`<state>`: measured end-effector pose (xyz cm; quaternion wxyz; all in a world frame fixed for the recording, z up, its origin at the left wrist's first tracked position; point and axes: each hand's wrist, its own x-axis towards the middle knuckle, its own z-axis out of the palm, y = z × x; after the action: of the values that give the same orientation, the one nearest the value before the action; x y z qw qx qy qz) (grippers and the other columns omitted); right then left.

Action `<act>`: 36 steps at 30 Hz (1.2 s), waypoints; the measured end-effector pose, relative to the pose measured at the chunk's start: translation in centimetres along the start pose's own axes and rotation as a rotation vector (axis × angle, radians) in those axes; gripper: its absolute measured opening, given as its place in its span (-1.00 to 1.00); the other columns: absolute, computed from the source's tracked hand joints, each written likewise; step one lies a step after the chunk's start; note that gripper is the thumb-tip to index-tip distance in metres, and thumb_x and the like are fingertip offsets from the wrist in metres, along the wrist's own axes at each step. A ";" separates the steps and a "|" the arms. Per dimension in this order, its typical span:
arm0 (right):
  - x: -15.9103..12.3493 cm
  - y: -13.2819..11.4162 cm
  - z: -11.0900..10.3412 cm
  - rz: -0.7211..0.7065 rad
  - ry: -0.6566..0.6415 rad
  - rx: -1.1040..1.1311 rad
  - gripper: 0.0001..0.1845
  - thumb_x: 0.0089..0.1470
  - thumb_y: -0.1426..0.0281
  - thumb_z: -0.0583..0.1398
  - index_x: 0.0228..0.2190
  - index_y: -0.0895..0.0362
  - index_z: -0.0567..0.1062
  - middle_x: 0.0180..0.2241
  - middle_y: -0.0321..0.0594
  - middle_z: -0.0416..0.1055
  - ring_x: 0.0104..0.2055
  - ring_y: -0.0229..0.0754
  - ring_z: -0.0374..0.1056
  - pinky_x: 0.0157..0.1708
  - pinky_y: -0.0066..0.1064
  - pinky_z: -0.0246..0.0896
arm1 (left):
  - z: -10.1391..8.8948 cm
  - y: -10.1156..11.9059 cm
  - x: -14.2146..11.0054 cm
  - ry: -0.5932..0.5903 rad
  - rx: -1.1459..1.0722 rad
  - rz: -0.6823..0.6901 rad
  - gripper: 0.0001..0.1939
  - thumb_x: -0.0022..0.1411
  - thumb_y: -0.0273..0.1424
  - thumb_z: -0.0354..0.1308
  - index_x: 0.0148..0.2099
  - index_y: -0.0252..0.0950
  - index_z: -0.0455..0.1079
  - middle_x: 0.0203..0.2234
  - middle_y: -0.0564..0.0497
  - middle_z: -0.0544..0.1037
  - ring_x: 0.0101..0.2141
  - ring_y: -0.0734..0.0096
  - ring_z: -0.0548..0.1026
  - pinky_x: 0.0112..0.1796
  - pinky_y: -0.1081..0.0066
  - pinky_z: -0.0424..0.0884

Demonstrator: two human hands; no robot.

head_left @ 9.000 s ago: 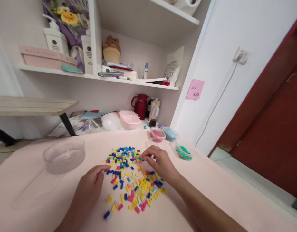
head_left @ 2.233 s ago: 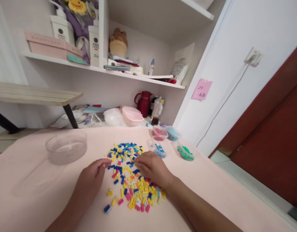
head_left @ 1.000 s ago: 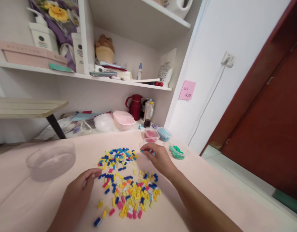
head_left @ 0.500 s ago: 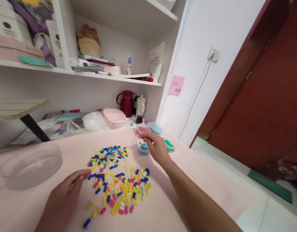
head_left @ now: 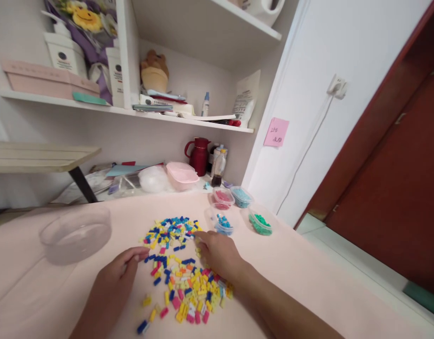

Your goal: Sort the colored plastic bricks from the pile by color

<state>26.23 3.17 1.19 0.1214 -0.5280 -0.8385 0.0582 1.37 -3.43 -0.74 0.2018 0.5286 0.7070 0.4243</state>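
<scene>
Small plastic toy bricks in yellow, blue, pink, white and orange lie in two loose heaps, a far heap [head_left: 172,230] and a larger near heap [head_left: 196,287]. My left hand [head_left: 114,282] rests left of them, thumb and forefinger pressed together beside some dark blue bricks [head_left: 159,258]; whether anything is pinched there is too small to tell. At the right edge of the far heap, my right hand [head_left: 220,254] reaches in, palm down, forefinger stretched out and seemingly apart from the thumb. No brick shows in it. Its other fingers are partly hidden.
Right of the heaps stand clear tubs with blue pieces [head_left: 224,225], pink pieces [head_left: 223,197], light blue pieces [head_left: 241,196] and green pieces [head_left: 261,223]. A clear round bowl [head_left: 76,235] is at the left. Behind are a pink box [head_left: 182,175], a red jug [head_left: 199,156] and a bottle [head_left: 219,168].
My right hand has moved from over the tub of blue pieces back to the far heap's right edge. My left hand stays by the dark blue bricks. The view has swung left.
</scene>
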 end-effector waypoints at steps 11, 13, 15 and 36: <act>0.2 0.5 0.1 -0.008 0.121 0.211 -0.67 0.17 0.43 0.09 -0.09 -0.07 0.54 -0.21 -0.22 0.42 -0.23 -0.19 0.40 -0.29 -0.45 0.16 | 0.1 0.2 -0.2 -0.012 -0.021 0.012 -0.61 0.07 -0.15 -0.05 -0.23 -0.15 0.54 -0.23 0.01 0.68 -0.12 0.14 0.59 -0.03 0.20 0.44; 0.1 0.4 0.0 0.025 0.113 0.161 -0.70 0.19 0.39 0.09 -0.11 -0.06 0.54 -0.18 -0.23 0.42 -0.22 -0.19 0.40 -0.31 -0.45 0.14 | 0.1 0.3 -0.2 -0.015 -0.019 0.001 -0.61 0.07 -0.16 -0.05 -0.23 -0.16 0.54 -0.23 0.00 0.68 -0.12 0.14 0.59 -0.02 0.20 0.44; 0.0 0.2 -0.2 0.053 0.087 0.114 -0.73 0.20 0.35 0.09 -0.16 -0.03 0.56 -0.16 -0.23 0.44 -0.22 -0.19 0.40 -0.35 -0.45 0.11 | 0.1 0.3 -0.1 -0.014 -0.024 -0.005 -0.61 0.06 -0.17 -0.06 -0.23 -0.17 0.54 -0.23 0.00 0.68 -0.12 0.15 0.59 -0.02 0.20 0.44; 0.3 0.5 0.9 -0.010 0.125 0.182 -0.59 0.18 0.51 0.04 -0.03 -0.04 0.49 -0.12 -0.20 0.41 -0.17 -0.19 0.40 -0.23 -0.46 0.19 | 0.4 -0.2 -0.3 -0.030 -0.009 0.029 -0.60 0.14 -0.20 -0.08 -0.18 -0.18 0.53 -0.20 0.00 0.67 -0.12 0.19 0.59 -0.04 0.26 0.44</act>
<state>26.30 3.67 0.22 0.2212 -0.5132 -0.8232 0.1005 1.60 -3.56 -1.17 0.2084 0.5443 0.6942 0.4223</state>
